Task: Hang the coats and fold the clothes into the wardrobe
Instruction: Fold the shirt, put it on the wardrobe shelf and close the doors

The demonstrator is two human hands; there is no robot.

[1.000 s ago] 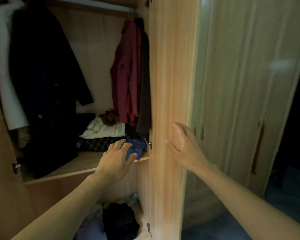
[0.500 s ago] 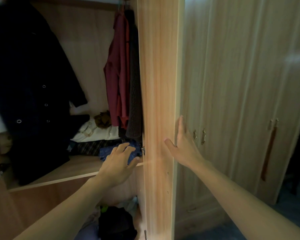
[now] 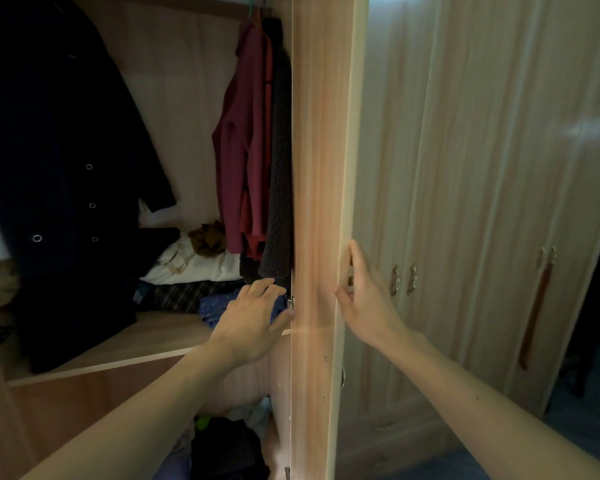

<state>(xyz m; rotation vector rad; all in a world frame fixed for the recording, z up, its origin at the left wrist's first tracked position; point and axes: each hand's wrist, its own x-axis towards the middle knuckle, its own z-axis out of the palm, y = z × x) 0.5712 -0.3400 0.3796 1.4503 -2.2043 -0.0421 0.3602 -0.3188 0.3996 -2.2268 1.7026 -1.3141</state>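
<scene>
While left hand (image 3: 253, 317) lies spread, fingers loosely arched, on or just over the blue folded garment (image 3: 212, 306) at the shelf's (image 3: 160, 337) front right corner, best press it flat and push it back against the striped pile (image 3: 187, 292), clear of the door. Right hand (image 3: 364, 299) is flat, fingers straight up the open wardrobe door (image 3: 319, 168) edge, thumb on the near face. Red coat (image 3: 246, 150) hangs above.

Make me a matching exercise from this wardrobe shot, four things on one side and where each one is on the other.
1 red coat
2 buttoned dark coat
3 blue cloth
4 right hand

A lying on the shelf
B hanging far left
C at the door edge
D hanging on the right

Pairs: 1-D, 2-B, 3-A, 4-C
</scene>
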